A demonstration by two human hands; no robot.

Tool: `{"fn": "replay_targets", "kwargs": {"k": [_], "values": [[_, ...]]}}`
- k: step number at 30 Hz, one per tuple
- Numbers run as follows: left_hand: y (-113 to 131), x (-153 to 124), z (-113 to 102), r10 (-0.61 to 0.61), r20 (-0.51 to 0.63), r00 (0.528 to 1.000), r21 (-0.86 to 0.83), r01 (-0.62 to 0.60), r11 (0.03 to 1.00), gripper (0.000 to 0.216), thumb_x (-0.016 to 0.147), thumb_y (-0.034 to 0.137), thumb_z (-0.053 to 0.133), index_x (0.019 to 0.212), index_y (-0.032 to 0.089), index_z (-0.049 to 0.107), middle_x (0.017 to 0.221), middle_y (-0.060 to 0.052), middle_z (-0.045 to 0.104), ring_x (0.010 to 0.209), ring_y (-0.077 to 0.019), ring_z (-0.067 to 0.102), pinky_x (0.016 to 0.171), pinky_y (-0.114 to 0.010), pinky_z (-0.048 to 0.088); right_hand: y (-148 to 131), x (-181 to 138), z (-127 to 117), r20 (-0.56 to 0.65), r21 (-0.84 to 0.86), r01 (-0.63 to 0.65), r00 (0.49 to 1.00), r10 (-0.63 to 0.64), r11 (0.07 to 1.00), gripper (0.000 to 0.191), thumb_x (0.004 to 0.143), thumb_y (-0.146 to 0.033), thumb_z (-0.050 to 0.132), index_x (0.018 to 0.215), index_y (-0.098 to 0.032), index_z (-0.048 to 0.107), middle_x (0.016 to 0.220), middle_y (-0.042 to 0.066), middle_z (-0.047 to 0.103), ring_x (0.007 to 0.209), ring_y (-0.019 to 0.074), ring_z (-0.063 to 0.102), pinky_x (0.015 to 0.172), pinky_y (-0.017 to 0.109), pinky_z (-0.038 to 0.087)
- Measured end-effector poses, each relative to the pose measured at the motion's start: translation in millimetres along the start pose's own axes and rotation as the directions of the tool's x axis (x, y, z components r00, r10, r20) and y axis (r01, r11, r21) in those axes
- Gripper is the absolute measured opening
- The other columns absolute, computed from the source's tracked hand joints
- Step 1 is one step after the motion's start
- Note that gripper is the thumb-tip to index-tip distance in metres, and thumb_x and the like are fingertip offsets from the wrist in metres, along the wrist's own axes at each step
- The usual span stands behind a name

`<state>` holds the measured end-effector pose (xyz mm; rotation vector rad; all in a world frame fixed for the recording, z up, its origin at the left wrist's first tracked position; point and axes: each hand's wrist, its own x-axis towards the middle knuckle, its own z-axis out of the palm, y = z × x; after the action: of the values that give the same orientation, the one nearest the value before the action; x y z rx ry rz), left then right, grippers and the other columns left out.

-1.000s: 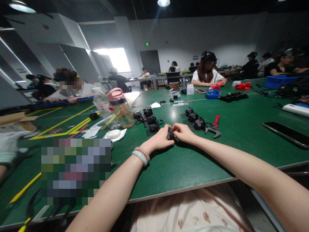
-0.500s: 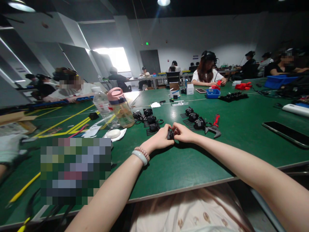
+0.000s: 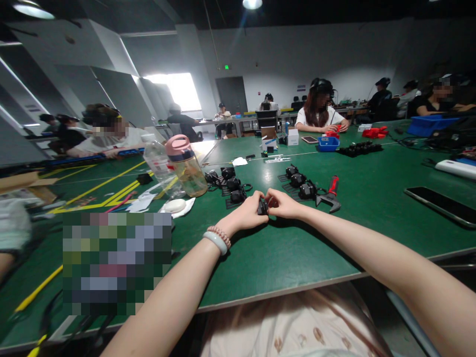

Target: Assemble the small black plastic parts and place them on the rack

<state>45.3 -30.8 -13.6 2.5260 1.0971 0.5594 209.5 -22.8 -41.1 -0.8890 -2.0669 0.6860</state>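
Note:
A small black part [image 3: 262, 207] is held just above the green table [image 3: 238, 267], between my two hands. My left hand [image 3: 248, 210] grips it from the left, fingers curled round it. From the other side my right hand [image 3: 281, 204] pinches at the same part; its fingertips are partly hidden. Beyond my left hand lies a group of black rounded parts [image 3: 233, 184] on dark gridded pieces. A similar row of black parts [image 3: 297, 178] sits beyond my right hand, with a red-handled adjustable wrench [image 3: 330, 194] beside it.
To the left stand a pink-lidded bottle [image 3: 186, 166] and a clear plastic bottle [image 3: 158, 158], near a white round object [image 3: 174, 205]. A phone [image 3: 441, 206] lies at the right. Farther back are a blue bin [image 3: 328, 144] and a co-worker [image 3: 320, 106] across the table.
Both hands stay in nearly the same place on the black part, which looks slightly turned. At the left edge, another person's gloved hand has shifted a little.

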Motion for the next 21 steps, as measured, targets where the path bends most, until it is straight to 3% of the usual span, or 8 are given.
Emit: {"fn": "replay_targets", "kwargs": {"k": [21], "values": [[1.2,0.4,-1.0,-0.033,0.021,0.999,0.061,0.032,0.998,0.040,0.059,0.026,0.053,0.094,0.016,0.038,0.084,-0.003,0.048,0.073,-0.0165,0.048,0.065,-0.029,0.037,10.2,3.4,-2.1,0.070,0.219,-0.081,0.995,0.067,0.972,0.019,0.060,-0.020,0.054,0.077,-0.014,0.047,0.071,-0.002,0.051,0.063,0.0087,0.046,0.057,0.021,0.037]]}}
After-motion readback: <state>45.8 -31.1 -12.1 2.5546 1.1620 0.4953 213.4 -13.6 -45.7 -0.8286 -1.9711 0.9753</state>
